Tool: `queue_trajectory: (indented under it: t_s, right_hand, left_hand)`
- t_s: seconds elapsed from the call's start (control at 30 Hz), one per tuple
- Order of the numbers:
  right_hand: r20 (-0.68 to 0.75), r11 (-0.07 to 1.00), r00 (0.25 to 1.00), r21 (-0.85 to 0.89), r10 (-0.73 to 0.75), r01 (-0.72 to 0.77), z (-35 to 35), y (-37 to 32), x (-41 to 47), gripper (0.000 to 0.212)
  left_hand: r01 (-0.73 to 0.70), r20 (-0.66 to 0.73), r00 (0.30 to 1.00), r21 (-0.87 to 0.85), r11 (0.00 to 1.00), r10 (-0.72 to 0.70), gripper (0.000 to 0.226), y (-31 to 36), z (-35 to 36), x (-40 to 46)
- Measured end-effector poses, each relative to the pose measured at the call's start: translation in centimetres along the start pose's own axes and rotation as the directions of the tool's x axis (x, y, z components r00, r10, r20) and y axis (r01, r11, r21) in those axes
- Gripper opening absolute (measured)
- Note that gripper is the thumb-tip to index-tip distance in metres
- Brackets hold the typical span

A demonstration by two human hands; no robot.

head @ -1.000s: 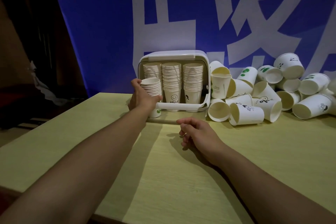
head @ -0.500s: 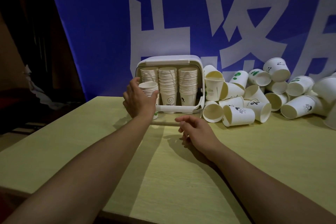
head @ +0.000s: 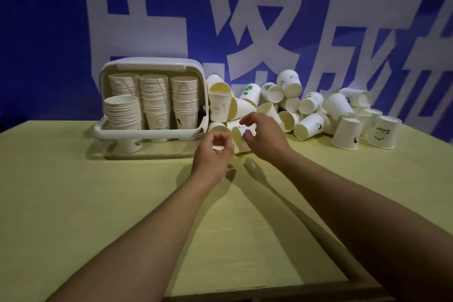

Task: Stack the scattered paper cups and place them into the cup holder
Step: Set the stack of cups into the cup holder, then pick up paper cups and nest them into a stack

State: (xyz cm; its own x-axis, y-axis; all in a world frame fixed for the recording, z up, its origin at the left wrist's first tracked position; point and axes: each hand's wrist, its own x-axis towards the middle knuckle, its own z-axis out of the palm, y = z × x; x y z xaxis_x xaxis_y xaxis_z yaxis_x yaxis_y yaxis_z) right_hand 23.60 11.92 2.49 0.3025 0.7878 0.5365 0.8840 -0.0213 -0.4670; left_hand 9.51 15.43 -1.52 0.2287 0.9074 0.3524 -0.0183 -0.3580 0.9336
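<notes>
Both hands reached over the yellow table (head: 73, 203) with fingers loosely curled. The left hand (head: 213, 154) hovered at a tipped paper cup (head: 218, 129), the right hand (head: 266, 140) just beside it over another fallen cup (head: 241, 141). Left of them stood the white cup holder (head: 152, 65), a short cup stack (head: 122, 113) at its front; loose cups (head: 311, 125) lay heaped beyond and right.

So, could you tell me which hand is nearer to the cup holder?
Left. The left hand hovers just off the cup holder's front right corner; the right hand is farther right, over the loose cups.
</notes>
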Motion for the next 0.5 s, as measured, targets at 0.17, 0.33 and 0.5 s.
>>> queue_trajectory:
  t_s: [0.17, 0.33, 0.5]
  right_hand:
    - [0.307, 0.918, 0.950, -0.388, 0.049, 0.078, 1.8, 1.9, 0.3, 0.069]
    - [0.211, 0.898, 0.971, -0.397, -0.111, 0.189, 1.5, 2.3, -0.5, 0.080]
    - [0.118, 0.970, 0.980, -0.163, -0.160, 0.178, 1.7, 3.9, -2.0, 0.072]
  left_hand:
    - [0.002, 0.059, 0.998, 0.093, 0.996, -0.007, 0.015, -1.6, -0.8, 0.2]
    - [-0.010, 0.067, 0.998, 0.106, 0.994, 0.003, 0.024, -1.7, -0.7, 0.1]
    - [-0.004, 0.088, 0.996, 0.105, 0.994, -0.006, 0.022, -1.8, -0.2, 0.0]
